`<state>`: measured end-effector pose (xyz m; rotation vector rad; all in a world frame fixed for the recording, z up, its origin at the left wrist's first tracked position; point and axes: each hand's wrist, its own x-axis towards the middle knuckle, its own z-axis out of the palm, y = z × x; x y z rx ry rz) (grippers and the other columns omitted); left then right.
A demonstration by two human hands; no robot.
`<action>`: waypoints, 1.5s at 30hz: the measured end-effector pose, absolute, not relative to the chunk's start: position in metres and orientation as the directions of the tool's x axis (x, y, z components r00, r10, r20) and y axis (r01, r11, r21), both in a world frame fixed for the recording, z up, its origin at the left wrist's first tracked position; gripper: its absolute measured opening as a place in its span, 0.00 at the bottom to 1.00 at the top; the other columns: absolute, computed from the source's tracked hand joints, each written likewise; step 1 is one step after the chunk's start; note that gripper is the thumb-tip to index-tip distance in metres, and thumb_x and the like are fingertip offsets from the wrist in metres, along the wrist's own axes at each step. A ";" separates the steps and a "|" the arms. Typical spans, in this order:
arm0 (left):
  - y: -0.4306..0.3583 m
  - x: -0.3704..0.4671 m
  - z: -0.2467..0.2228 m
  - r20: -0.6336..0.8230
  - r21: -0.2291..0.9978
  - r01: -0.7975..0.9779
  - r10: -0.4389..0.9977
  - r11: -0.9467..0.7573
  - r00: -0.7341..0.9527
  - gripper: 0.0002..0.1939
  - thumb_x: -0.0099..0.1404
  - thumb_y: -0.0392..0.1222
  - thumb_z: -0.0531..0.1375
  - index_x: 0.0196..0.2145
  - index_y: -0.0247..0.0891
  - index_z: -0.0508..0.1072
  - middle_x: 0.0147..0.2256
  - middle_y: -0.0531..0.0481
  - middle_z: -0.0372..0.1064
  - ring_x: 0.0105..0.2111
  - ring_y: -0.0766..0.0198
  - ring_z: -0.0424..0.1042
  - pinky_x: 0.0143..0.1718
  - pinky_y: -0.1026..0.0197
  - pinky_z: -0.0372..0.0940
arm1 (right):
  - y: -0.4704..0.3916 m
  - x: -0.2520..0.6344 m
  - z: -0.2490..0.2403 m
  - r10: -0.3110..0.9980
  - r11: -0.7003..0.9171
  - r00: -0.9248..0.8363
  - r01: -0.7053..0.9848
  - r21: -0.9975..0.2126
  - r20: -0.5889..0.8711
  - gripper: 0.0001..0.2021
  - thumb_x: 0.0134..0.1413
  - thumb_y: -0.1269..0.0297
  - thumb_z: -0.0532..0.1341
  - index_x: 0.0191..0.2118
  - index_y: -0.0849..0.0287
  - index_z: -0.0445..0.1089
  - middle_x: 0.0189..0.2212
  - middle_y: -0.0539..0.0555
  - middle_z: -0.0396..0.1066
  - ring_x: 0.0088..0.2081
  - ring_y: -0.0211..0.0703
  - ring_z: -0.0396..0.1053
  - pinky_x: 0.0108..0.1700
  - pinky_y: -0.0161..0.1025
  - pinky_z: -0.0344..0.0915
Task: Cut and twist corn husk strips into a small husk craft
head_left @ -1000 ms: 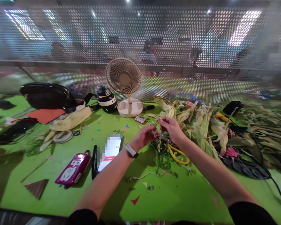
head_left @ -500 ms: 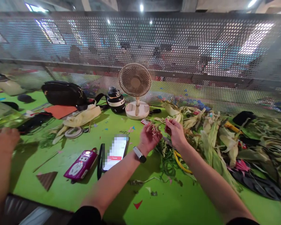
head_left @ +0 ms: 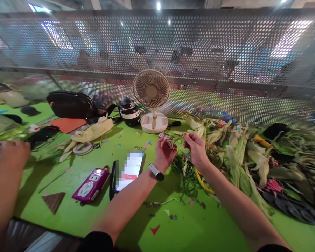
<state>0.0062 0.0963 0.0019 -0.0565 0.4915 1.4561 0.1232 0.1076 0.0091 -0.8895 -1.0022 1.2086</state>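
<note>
My left hand (head_left: 165,150), with a band on its wrist, has its fingers curled round a small bundle of thin dry husk strands (head_left: 172,143). To its right, my right hand (head_left: 196,147) is closed in a pinch at the end of a strand; a pointed metal blade (head_left: 186,156) sticks out beneath its fingers. Tangled green string (head_left: 186,178) lies on the green table (head_left: 194,227) below both hands, beside a yellow loop (head_left: 203,183). Pale corn husks (head_left: 236,154) are heaped to the right of my right hand.
A fan (head_left: 151,91) and a black bottle (head_left: 130,112) stand behind my hands. A lit phone (head_left: 131,171), a purple power strip (head_left: 91,185) and a tape roll (head_left: 82,148) lie left. Another person's hand (head_left: 10,154) is at the far left. A perforated screen (head_left: 107,52) rises behind.
My hands have moved slightly apart, the left one a little to the left. The other person's hand at the far left has shifted right.
</note>
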 end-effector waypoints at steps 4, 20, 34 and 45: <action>0.095 0.006 0.005 -0.324 0.225 -0.963 0.943 0.148 0.069 0.12 0.56 0.42 0.58 0.17 0.37 0.65 0.17 0.53 0.67 0.21 0.66 0.68 0.29 0.61 0.66 | 0.102 0.117 0.009 0.993 0.113 0.020 -0.344 -0.932 0.113 0.17 0.39 0.52 0.69 0.22 0.59 0.64 0.16 0.43 0.60 0.19 0.30 0.55 0.22 0.31 0.53; 0.093 0.003 0.017 -0.212 0.310 -0.928 0.967 0.205 0.143 0.05 0.56 0.36 0.58 0.24 0.37 0.72 0.35 0.49 0.76 0.38 0.62 0.74 0.42 0.58 0.67 | 0.094 0.113 0.015 0.997 0.066 0.058 -0.371 -0.926 0.048 0.16 0.39 0.53 0.68 0.23 0.56 0.62 0.17 0.43 0.58 0.19 0.31 0.55 0.21 0.32 0.53; 0.100 0.001 0.007 -0.076 0.679 -0.708 0.978 0.194 0.195 0.11 0.53 0.40 0.64 0.18 0.37 0.68 0.34 0.48 0.76 0.45 0.58 0.71 0.50 0.57 0.60 | 0.100 0.121 0.014 0.991 0.098 0.128 -0.408 -0.908 0.049 0.17 0.37 0.52 0.68 0.23 0.56 0.62 0.17 0.42 0.58 0.19 0.31 0.55 0.22 0.31 0.56; 0.104 -0.014 0.008 -0.036 0.815 -0.575 0.997 0.068 0.066 0.06 0.53 0.37 0.66 0.31 0.37 0.76 0.35 0.49 0.76 0.38 0.65 0.72 0.43 0.63 0.63 | 0.114 0.150 0.024 0.990 0.133 -0.034 -0.106 -0.985 0.137 0.18 0.39 0.50 0.68 0.20 0.58 0.64 0.14 0.43 0.58 0.17 0.31 0.55 0.21 0.32 0.53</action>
